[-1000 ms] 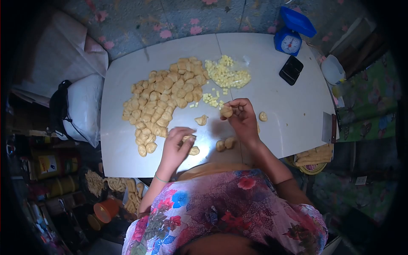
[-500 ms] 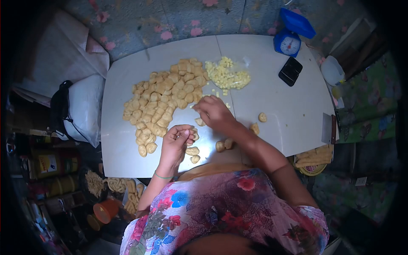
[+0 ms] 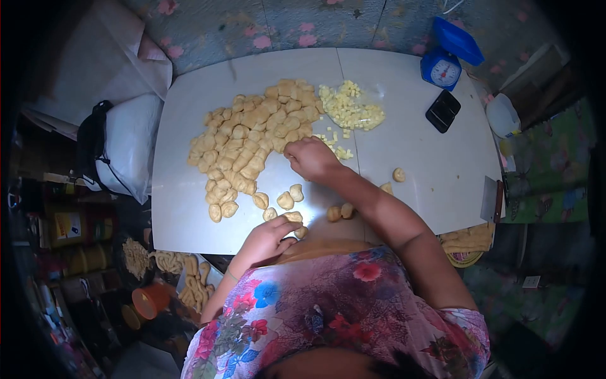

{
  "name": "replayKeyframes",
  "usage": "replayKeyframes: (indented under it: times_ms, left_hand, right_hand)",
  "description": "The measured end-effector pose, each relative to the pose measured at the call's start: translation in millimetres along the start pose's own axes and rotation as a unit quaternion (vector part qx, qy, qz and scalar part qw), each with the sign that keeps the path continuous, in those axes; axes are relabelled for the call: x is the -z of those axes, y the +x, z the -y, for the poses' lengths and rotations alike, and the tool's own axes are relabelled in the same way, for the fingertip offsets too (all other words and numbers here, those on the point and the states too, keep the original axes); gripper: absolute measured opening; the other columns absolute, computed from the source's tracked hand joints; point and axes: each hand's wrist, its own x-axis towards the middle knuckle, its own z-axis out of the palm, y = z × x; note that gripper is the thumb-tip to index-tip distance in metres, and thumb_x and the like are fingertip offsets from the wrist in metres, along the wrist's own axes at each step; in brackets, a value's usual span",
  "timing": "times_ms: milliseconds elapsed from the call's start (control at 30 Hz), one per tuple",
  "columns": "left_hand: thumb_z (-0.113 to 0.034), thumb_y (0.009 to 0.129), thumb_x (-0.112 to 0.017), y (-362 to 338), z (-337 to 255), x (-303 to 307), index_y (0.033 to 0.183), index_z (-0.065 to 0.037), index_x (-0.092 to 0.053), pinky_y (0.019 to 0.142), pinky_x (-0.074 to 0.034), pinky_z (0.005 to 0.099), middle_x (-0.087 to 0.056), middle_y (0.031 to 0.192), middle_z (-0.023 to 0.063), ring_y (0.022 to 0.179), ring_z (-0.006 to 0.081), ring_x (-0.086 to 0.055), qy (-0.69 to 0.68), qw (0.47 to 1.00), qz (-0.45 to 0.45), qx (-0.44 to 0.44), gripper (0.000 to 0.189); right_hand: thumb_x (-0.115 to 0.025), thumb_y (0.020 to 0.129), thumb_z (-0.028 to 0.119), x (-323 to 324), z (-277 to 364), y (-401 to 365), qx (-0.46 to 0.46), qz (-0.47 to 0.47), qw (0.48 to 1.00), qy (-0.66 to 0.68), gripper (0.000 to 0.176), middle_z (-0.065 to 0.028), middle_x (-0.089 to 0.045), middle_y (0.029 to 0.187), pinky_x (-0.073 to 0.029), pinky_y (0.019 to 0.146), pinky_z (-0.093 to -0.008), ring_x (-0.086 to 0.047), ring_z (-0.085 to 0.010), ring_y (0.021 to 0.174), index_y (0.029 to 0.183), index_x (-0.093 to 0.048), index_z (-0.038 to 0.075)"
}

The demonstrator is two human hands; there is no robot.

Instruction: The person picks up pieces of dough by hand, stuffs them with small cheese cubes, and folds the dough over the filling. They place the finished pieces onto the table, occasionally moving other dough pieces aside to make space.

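My left hand (image 3: 268, 239) is low over the near edge of the table, its thumb and fingers closed about a small dough ball (image 3: 301, 232). Another dough piece (image 3: 293, 216) lies against its fingertips. Farther forward, my right hand (image 3: 312, 159) has its bent fingers at the edge of a large heap of dough balls (image 3: 237, 142); the fingers partly hide the piece they grip. Small pale-yellow cubes (image 3: 341, 153) are scattered beside that hand. Several loose dough balls (image 3: 285, 201) lie between my hands.
A clear plastic bag of yellow cubes (image 3: 353, 110) lies behind my right hand. At the right are a blue scale (image 3: 442, 69), a black case (image 3: 443, 110) and a broad-bladed knife (image 3: 490, 199). More dough balls (image 3: 334, 213) sit near my right forearm. Dough strips (image 3: 467, 239) lie beyond the table's edge.
My right hand has moved from the yellow cubes left to the dough heap. My left hand, which held a dough piece up, has gone down toward the near table edge.
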Motion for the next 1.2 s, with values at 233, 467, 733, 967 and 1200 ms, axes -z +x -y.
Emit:
replayKeyframes:
  times_ms: [233,467,733,967,1200]
  left_hand:
    - [-0.007,0.082,-0.067,4.0,-6.2,-2.7,0.096,-0.003,-0.059,0.068,-0.051,0.0319,-0.062,0.099,0.0072,0.081,0.0231,-0.063,-0.118,0.991,-0.064,-0.017,0.016]
    - [0.004,0.09,-0.057,12.6,-1.4,-4.8,0.108,0.0,-0.053,0.065,-0.051,0.0247,-0.062,0.095,0.009,0.076,0.0126,-0.061,-0.567,0.789,-0.205,0.119,0.019]
    - [0.004,0.091,-0.052,17.5,2.2,0.2,0.115,0.003,-0.052,0.077,-0.056,0.0303,-0.063,0.104,0.016,0.087,0.021,-0.065,-0.648,0.722,-0.21,0.125,0.025]
    - [0.001,0.091,-0.053,29.2,-4.1,7.8,0.114,0.006,-0.052,0.085,-0.056,0.0335,-0.062,0.108,0.0191,0.094,0.0254,-0.065,-0.761,0.62,-0.173,0.082,0.023]
    - [0.001,0.091,-0.054,45.5,-9.6,5.3,0.113,0.006,-0.053,0.085,-0.056,0.0312,-0.062,0.107,0.0187,0.093,0.0233,-0.066,-0.74,0.647,-0.16,0.089,0.022]
  right_hand:
    - [-0.064,0.076,0.003,30.9,0.9,-11.3,-0.181,0.026,0.865,0.467,0.02,-0.0053,-0.064,0.082,-0.049,0.07,-0.0287,-0.063,-0.0147,0.08,0.095,-0.065,0.001]
    - [-0.066,0.073,0.007,15.7,-10.0,-19.2,-0.129,-0.044,0.946,0.294,0.023,-0.0116,-0.065,0.083,-0.048,0.071,-0.0352,-0.064,-0.0227,0.079,0.094,-0.063,0.001]
    - [-0.07,0.072,0.016,64.5,23.7,-30.1,-0.071,0.067,0.994,-0.056,0.03,-0.0151,-0.065,0.084,-0.041,0.081,-0.0395,-0.061,-0.0315,0.084,0.098,-0.06,0.004]
    - [-0.066,0.082,0.017,92.8,20.2,-48.6,-0.154,0.037,0.943,0.292,0.029,-0.0105,-0.065,0.094,-0.05,0.076,-0.0337,-0.063,-0.0218,0.09,0.108,-0.059,0.005]
    - [-0.06,0.086,0.009,89.6,34.5,-60.0,-0.045,0.003,0.908,0.417,0.024,-0.0074,-0.058,0.115,-0.049,0.082,-0.0276,-0.06,-0.0141,0.096,0.109,-0.06,0.005]
